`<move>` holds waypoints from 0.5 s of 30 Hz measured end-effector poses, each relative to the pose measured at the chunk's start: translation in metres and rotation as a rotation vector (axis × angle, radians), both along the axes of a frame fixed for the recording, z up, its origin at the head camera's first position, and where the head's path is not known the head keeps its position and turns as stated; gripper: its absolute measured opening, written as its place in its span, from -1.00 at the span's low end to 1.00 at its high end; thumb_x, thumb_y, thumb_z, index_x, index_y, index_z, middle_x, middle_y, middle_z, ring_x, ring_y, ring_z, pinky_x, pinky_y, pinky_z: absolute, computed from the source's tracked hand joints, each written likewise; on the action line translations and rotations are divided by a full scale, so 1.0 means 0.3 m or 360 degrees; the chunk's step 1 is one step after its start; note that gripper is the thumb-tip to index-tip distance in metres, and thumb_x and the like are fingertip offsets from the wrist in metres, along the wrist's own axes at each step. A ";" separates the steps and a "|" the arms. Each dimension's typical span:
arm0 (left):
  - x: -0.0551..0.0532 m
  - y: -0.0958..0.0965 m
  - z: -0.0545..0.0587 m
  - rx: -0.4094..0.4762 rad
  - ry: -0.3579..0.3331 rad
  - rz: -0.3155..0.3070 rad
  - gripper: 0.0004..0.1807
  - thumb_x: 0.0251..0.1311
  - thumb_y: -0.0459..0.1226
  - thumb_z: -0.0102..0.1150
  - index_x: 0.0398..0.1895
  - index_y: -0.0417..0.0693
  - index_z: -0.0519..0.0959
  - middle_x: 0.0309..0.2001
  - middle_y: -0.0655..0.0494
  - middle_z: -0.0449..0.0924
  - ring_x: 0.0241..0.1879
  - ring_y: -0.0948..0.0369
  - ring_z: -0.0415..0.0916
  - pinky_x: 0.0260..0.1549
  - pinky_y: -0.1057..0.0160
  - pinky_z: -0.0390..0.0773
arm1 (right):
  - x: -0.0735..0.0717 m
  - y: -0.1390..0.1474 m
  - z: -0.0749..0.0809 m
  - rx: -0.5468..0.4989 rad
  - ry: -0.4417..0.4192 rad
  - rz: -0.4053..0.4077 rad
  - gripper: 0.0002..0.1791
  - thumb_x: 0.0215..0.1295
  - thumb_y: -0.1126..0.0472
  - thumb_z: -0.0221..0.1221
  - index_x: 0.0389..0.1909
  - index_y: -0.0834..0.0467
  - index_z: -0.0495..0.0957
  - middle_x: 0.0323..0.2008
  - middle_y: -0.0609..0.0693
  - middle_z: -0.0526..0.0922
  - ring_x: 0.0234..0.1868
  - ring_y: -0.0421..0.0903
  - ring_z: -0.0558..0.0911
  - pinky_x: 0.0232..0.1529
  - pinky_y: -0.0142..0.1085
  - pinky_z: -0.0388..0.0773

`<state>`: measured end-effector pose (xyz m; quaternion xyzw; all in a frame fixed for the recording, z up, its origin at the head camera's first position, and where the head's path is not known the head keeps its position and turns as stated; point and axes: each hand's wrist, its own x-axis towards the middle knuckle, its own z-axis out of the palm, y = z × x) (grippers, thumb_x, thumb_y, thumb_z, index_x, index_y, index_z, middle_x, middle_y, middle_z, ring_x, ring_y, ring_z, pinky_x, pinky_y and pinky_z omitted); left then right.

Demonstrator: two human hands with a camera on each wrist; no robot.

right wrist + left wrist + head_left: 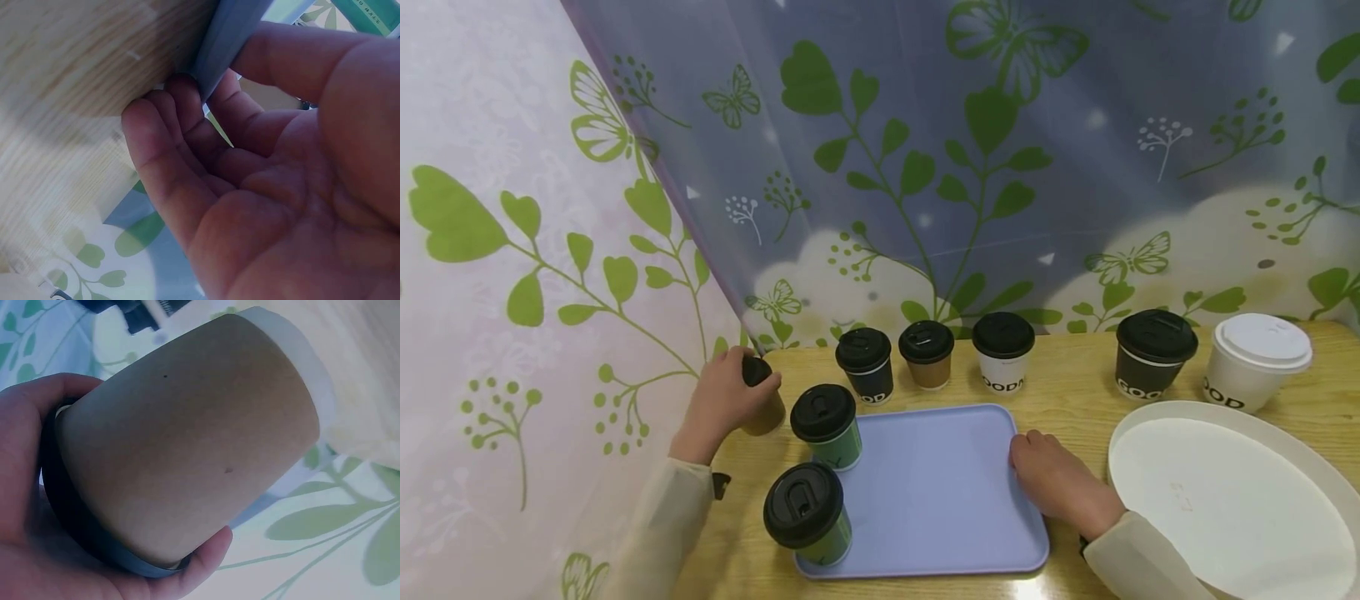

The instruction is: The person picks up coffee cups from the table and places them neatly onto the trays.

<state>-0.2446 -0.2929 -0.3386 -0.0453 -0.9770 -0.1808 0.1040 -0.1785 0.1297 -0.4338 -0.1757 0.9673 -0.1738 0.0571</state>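
Observation:
My left hand (732,402) grips a brown paper cup (194,431) by its black lid (81,506), at the table's left edge by the curtain. Whether the cup's base touches the table cannot be told. My right hand (1060,479) holds the right rim of a lavender tray (940,492); in the right wrist view the thumb and fingers lie about the tray's edge (228,47). Two green cups with black lids, a nearer one (823,542) and a farther one (838,446), stand upright along the tray's left side.
Behind the tray stand a black cup (872,382), a small brown cup (928,372) and a white cup (1002,371), all black-lidded. Farther right are another black cup (1138,373) and a white-lidded cup (1243,379). A round white tray (1232,500) lies at right. Patterned curtains (880,167) border the table.

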 end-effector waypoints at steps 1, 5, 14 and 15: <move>0.004 0.003 0.011 0.0002 0.0014 -0.0011 -0.28 0.38 0.01 0.19 0.31 -0.44 0.39 0.12 -0.47 0.44 -0.06 -0.25 0.46 -0.17 -0.21 0.53 | 0.001 0.000 0.001 -0.0003 0.0003 0.0002 -0.89 0.48 0.42 0.02 -0.19 0.28 0.52 -0.28 0.14 0.49 -0.21 0.10 0.52 -0.10 0.05 0.55; 0.020 0.019 0.057 0.0019 0.0041 -0.0050 -0.30 0.38 0.01 0.19 0.31 -0.42 0.41 0.10 -0.43 0.45 -0.11 -0.19 0.46 -0.21 -0.16 0.53 | 0.003 0.000 -0.001 -0.0008 0.0015 0.0005 -0.89 0.48 0.43 0.01 -0.20 0.28 0.52 -0.29 0.14 0.49 -0.21 0.10 0.52 -0.10 0.05 0.54; 0.067 0.070 0.149 0.0023 0.0112 -0.0127 -0.32 0.38 -0.01 0.20 0.33 -0.36 0.43 0.20 -0.46 0.42 0.02 -0.26 0.48 -0.06 -0.22 0.53 | 0.002 0.000 -0.009 0.0004 0.0058 0.0013 -0.89 0.47 0.44 0.03 -0.22 0.29 0.52 -0.30 0.15 0.49 -0.23 0.10 0.52 -0.12 0.05 0.55; 0.073 0.076 0.158 0.0024 0.0123 -0.0135 -0.33 0.38 -0.01 0.19 0.33 -0.36 0.44 0.19 -0.45 0.42 0.01 -0.25 0.48 -0.06 -0.22 0.53 | 0.002 0.000 -0.009 0.0003 0.0053 0.0008 -0.89 0.47 0.44 0.02 -0.22 0.29 0.52 -0.30 0.15 0.49 -0.22 0.11 0.52 -0.12 0.05 0.55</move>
